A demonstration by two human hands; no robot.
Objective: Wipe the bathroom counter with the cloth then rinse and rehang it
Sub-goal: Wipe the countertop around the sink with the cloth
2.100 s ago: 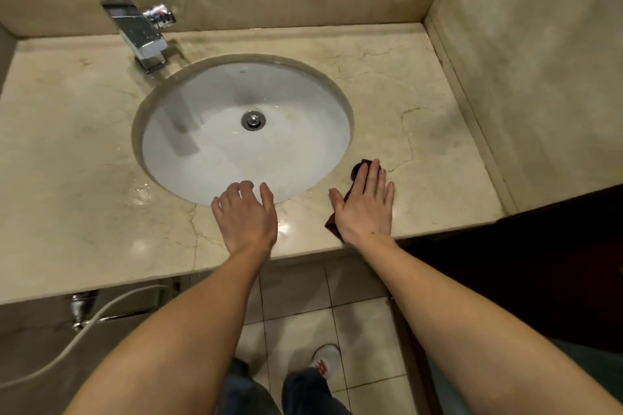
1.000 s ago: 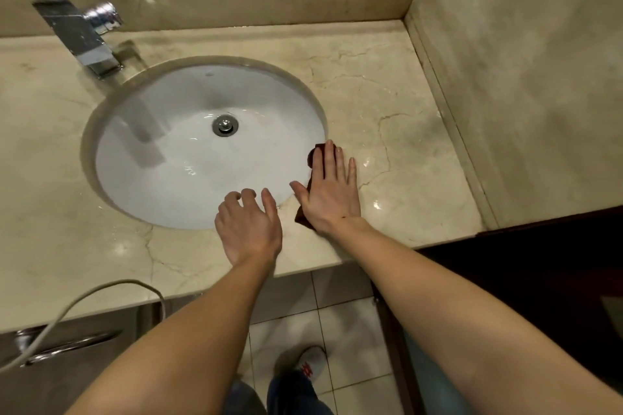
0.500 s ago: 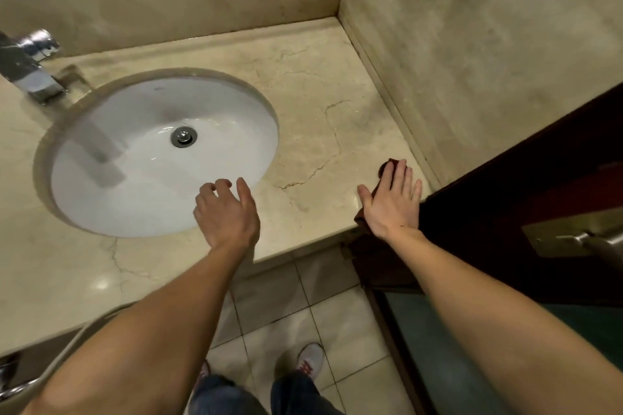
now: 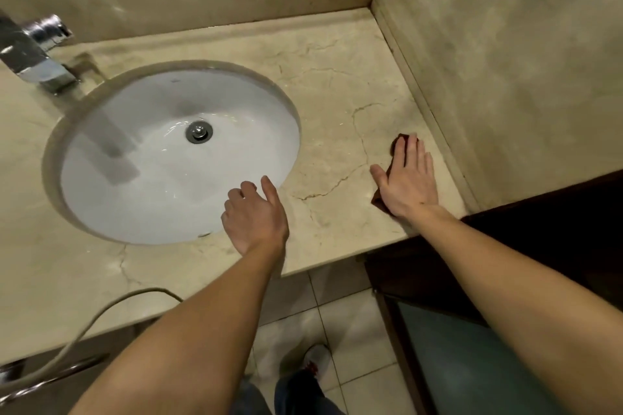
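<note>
My right hand (image 4: 406, 182) lies flat, fingers together, pressing a dark brown cloth (image 4: 398, 140) onto the beige marble counter (image 4: 337, 87) near its right end, close to the side wall. Only the cloth's edges show past my fingertips and under my thumb. My left hand (image 4: 254, 216) rests on the counter at the front rim of the white basin (image 4: 141, 158), fingers loosely curled over the edge, holding nothing.
A chrome faucet (image 4: 37, 54) stands at the back left of the basin, with a drain (image 4: 199, 132) in its middle. Beige walls close the back and right. A dark wooden door frame (image 4: 539, 212) lies beyond the counter's right end. A hose (image 4: 101, 317) hangs below.
My right hand has slid the cloth from beside the basin rightward to the counter's right end, then a little away from the front edge. My left hand stayed at the basin's rim.
</note>
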